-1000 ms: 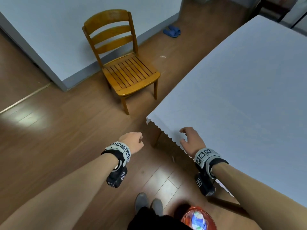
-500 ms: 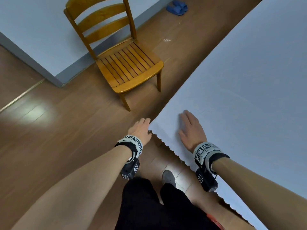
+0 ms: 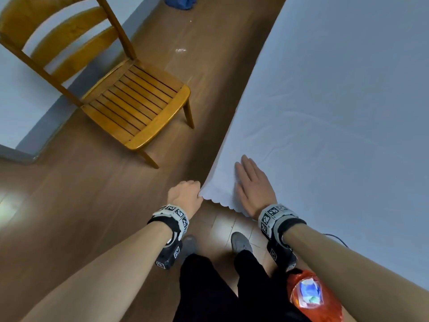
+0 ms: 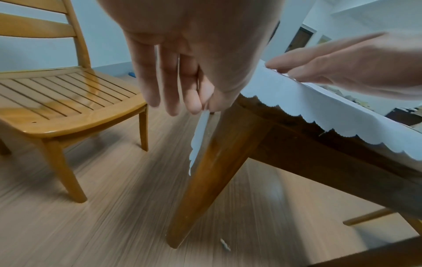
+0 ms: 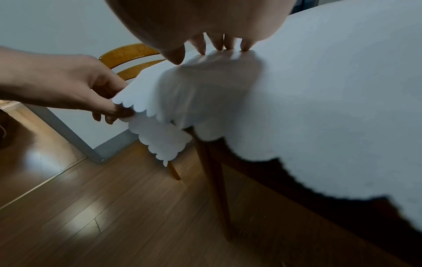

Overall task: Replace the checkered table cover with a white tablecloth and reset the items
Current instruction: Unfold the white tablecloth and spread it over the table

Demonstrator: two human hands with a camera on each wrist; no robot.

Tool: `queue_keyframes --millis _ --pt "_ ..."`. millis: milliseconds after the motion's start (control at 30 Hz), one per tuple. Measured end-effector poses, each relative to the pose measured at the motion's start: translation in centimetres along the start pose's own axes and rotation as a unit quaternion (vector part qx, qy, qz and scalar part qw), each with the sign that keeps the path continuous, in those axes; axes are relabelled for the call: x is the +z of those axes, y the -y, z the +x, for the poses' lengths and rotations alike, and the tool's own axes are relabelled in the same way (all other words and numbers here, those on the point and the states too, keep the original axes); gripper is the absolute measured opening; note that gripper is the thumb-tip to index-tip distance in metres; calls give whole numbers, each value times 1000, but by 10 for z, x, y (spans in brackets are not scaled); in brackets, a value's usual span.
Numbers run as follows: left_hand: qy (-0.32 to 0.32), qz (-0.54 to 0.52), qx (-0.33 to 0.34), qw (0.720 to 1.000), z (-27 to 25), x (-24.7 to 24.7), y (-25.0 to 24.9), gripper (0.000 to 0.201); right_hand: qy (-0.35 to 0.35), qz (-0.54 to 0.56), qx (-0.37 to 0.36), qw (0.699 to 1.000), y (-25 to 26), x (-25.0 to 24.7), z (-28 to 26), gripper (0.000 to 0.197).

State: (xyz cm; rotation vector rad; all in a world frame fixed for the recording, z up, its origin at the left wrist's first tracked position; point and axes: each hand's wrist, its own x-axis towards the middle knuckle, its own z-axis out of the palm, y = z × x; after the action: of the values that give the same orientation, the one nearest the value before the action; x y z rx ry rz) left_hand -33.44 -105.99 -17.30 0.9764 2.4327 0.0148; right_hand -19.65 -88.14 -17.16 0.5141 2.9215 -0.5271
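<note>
White tablecloth (image 3: 336,112), honey-yellow chair (image 3: 137,105)

I saw a slatted wooden chair (image 3: 130,105) standing on the brown wood floor (image 3: 69,205) against a pale wall (image 3: 18,108) with a grey baseboard; glare patches shone on the floorboards, blue slippers (image 3: 180,2) lay beyond.

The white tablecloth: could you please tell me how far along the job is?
Done: the white tablecloth covers the table; no checkered cover shows. In hand: the left hand pinches its scalloped corner while the right hand presses flat beside it; wrinkles remain. Left: no items are back on it.
</note>
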Motion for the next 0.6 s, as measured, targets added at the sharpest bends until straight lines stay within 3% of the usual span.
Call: queue_keyframes --millis 200,400,600 --pt "6 43 31 999 5 5 17 6 9 -12 -19 1000 42 15 -2 61" --pt "166 99 18 981 -1 12 44 26 44 58 -66 995 72 11 -11 62" --pt "152 98 17 983 -13 -28 63 27 15 74 -11 997 63 -26 -11 64"
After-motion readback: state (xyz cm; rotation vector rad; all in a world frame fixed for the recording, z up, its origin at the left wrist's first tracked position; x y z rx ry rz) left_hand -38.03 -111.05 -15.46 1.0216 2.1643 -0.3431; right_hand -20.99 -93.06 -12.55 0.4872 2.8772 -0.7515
